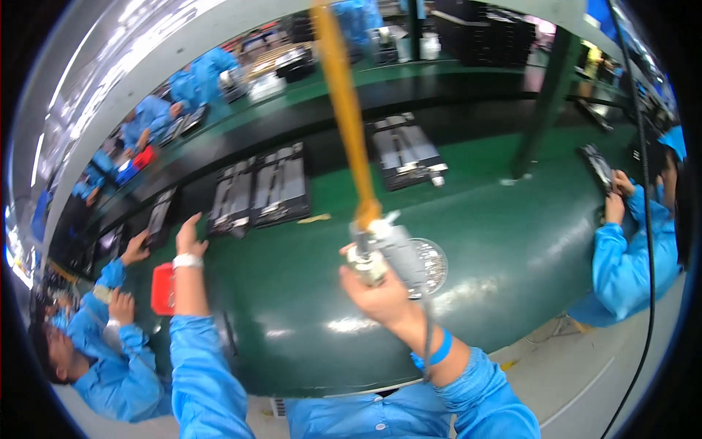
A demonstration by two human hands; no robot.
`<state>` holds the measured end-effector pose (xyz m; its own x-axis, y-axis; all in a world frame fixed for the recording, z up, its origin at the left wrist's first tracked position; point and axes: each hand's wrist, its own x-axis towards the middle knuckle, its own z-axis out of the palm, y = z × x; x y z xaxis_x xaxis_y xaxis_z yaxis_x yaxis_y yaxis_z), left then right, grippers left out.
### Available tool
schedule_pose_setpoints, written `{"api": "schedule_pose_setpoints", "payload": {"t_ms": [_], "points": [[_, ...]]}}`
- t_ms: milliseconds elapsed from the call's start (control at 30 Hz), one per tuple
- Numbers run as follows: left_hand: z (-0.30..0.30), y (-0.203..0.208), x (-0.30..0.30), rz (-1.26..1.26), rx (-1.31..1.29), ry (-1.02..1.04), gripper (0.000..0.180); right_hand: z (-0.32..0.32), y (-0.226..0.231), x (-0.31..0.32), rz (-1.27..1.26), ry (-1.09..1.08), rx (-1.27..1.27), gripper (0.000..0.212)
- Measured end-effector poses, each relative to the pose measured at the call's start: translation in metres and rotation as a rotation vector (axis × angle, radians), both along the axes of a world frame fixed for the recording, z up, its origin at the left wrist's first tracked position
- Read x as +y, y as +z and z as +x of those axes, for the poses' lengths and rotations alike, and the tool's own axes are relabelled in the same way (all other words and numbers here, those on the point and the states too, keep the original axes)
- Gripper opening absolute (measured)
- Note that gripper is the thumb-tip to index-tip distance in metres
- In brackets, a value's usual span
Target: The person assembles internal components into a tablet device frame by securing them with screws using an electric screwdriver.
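My right hand is wrapped round a silver, barrel-shaped power screwdriver, which hangs from a yellow cord. Close beyond that hand is a blurred flat grey part; I cannot tell whether my fingers touch it. A round clear dish of small metal pieces sits partly behind the grey part. My left hand reaches forward with fingers stretched out, holding nothing. It is just left of a black tray with grey panels, apart from it as far as I see.
Black trays with grey panels line the green bench. A red bin stands beside my left forearm. Co-workers in blue work at either side. A green post rises at right; a grey cord trails from my blue wrist strap.
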<state>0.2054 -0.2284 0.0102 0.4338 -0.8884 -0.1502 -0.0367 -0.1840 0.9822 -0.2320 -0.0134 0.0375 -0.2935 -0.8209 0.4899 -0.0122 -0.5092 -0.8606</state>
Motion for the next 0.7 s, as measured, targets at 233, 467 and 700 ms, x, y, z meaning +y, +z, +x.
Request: {"api": "schedule_pose_setpoints", "payload": {"t_ms": [233, 467, 700], "points": [[0.055, -0.037, -0.04, -0.023, 0.355, -0.05, 0.081, -0.001, 0.009, 0.008, 0.057, 0.064, 0.009, 0.03], [0.026, -0.044, -0.073, -0.07, 0.769, 0.058, 0.057, -0.004, 0.002, 0.002, 0.044, 0.013, -0.019, 0.021], [-0.024, -0.013, -0.065, 0.053, 0.242, 0.193, 0.027, -0.01, -0.008, 0.008, 0.074, 0.0, 0.089, 0.023]]}}
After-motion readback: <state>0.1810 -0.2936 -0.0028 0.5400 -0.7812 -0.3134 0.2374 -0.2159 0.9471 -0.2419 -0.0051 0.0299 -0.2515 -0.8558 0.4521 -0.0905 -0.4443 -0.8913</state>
